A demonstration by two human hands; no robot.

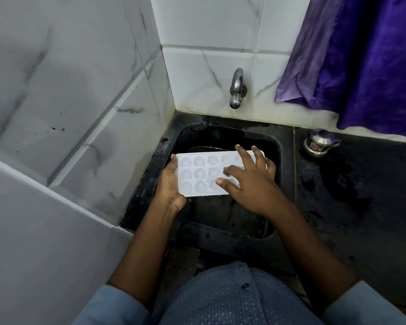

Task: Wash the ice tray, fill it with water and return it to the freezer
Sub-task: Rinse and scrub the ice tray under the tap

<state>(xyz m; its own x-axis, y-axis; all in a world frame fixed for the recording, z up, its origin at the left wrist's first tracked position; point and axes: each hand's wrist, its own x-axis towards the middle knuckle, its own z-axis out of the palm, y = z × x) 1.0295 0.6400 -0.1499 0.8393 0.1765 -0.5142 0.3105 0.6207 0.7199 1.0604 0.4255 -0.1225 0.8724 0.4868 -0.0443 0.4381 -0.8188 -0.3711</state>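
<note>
A white plastic ice tray [198, 174] with rows of rounded cups is held level over the black sink [223, 221]. My left hand [170, 186] grips its left end from below, thumb on the rim. My right hand [249, 181] lies on the tray's right half, fingers spread and fairly straight, fingertips touching the cups. That hand hides the right end of the tray. The steel tap [236, 89] juts from the tiled wall above the sink, and no water runs from it.
A small steel pot with a lid [319, 143] stands on the wet black counter [352, 188] right of the sink. A purple cloth [361, 59] hangs over the wall at upper right. Marbled white tiled walls [63, 95] close in on the left.
</note>
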